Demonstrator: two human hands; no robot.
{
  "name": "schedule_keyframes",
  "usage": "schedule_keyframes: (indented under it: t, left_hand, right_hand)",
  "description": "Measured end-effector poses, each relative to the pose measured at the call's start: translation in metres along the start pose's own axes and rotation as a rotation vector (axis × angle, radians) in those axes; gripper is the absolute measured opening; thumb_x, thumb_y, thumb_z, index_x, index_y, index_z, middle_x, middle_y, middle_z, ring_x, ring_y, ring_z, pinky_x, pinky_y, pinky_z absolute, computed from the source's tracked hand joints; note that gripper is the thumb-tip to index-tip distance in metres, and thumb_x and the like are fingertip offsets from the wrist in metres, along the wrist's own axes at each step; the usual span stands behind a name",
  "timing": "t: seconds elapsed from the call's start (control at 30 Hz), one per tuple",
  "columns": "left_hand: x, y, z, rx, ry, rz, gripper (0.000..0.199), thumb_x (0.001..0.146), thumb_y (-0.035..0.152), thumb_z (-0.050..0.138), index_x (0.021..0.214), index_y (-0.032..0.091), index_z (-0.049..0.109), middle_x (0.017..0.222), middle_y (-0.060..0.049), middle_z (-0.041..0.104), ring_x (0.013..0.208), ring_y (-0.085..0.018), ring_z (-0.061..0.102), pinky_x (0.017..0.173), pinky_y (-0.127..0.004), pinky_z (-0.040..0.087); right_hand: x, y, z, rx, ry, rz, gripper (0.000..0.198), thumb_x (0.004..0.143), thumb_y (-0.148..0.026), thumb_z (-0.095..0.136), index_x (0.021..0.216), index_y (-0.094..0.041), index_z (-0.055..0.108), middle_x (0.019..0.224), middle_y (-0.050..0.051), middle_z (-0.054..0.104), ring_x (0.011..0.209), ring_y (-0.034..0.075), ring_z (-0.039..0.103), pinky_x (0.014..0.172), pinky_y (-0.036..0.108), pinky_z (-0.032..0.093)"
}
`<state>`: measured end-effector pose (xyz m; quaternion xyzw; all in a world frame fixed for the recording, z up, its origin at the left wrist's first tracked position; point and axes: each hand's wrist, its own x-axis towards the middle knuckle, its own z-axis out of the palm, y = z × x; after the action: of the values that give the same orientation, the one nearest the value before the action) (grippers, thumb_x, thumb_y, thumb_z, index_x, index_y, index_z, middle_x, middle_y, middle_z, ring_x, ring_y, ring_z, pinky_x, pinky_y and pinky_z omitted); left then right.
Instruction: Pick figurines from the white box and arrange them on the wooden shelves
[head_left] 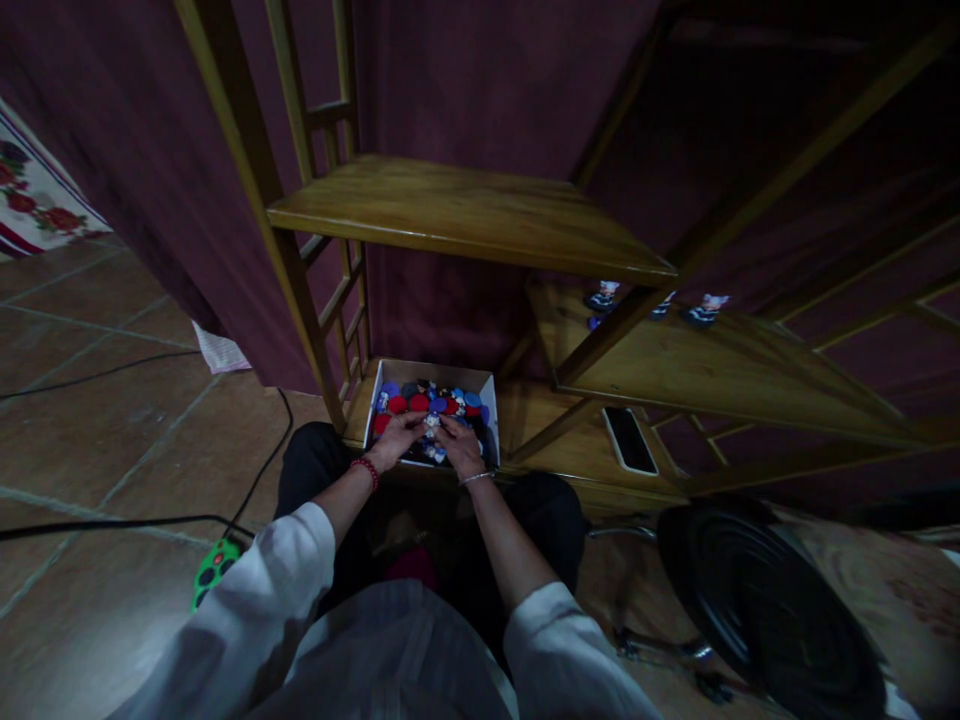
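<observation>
Both my hands meet above an open white cardboard box (459, 378) on the lowest wooden shelf. Between their fingertips is a small whitish figurine (432, 424); its details are too small to make out. My left hand (399, 438) pinches it from the left, a red beaded bracelet on the wrist. My right hand (460, 446) closes on it from the other side, a thin silvery bracelet at that wrist. Inside the box lie several small figurines with round bases, among them a red base (418, 403) and a blue base (472, 399). My hands hide part of the contents.
Several figurines (706, 309) stand on the middle shelf (675, 362) at right. A dark-screened phone (630, 441) lies on the lowest shelf. An upper shelf (457, 215) overhangs the box. A black round stool (772, 610) is at right; cables and a green power strip (215, 570) lie left.
</observation>
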<state>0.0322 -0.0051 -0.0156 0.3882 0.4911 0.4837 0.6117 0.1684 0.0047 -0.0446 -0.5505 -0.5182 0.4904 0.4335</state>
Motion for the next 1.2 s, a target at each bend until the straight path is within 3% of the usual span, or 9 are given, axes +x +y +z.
schedule_keyframes:
  t: [0.13, 0.53, 0.93, 1.2]
  left_hand:
    - [0.0000, 0.0001, 0.0003, -0.004, 0.004, 0.008, 0.034, 0.056, 0.027, 0.074, 0.088, 0.016, 0.069, 0.084, -0.003, 0.067, 0.073, -0.013, 0.057, 0.066, -0.025, 0.045]
    - [0.0007, -0.0023, 0.0000, -0.037, 0.024, 0.002, 0.031, 0.058, 0.024, 0.073, 0.088, 0.015, 0.068, 0.083, -0.003, 0.068, 0.075, -0.013, 0.058, 0.080, -0.029, 0.045]
    - [0.0008, -0.0045, -0.0007, -0.022, 0.011, 0.039, 0.033, 0.059, 0.027, 0.072, 0.090, 0.016, 0.067, 0.079, -0.002, 0.065, 0.073, -0.012, 0.056, 0.072, -0.027, 0.047]
    - [-0.0011, -0.0023, -0.0005, -0.035, -0.003, -0.004, 0.038, 0.057, 0.022, 0.073, 0.095, 0.017, 0.067, 0.085, -0.003, 0.066, 0.076, -0.013, 0.057, 0.077, -0.028, 0.045]
  right_hand:
    - [-0.0007, -0.0007, -0.0005, 0.059, 0.000, 0.049, 0.040, 0.064, -0.036, 0.063, 0.102, -0.022, 0.064, 0.088, 0.002, 0.070, 0.070, 0.017, 0.066, 0.061, 0.032, 0.056]
    - [-0.0030, -0.0002, -0.0018, 0.025, -0.014, 0.029, 0.039, 0.069, -0.038, 0.059, 0.106, -0.023, 0.061, 0.095, 0.002, 0.068, 0.069, 0.015, 0.066, 0.065, 0.031, 0.056]
    - [-0.0038, -0.0055, -0.0016, -0.019, -0.009, 0.015, 0.037, 0.072, -0.042, 0.054, 0.104, -0.024, 0.063, 0.087, 0.000, 0.069, 0.062, 0.014, 0.065, 0.061, 0.029, 0.055]
    - [-0.0028, -0.0025, -0.0027, -0.012, -0.011, 0.039, 0.040, 0.072, -0.045, 0.053, 0.105, -0.024, 0.062, 0.094, 0.002, 0.068, 0.067, 0.015, 0.066, 0.063, 0.030, 0.056]
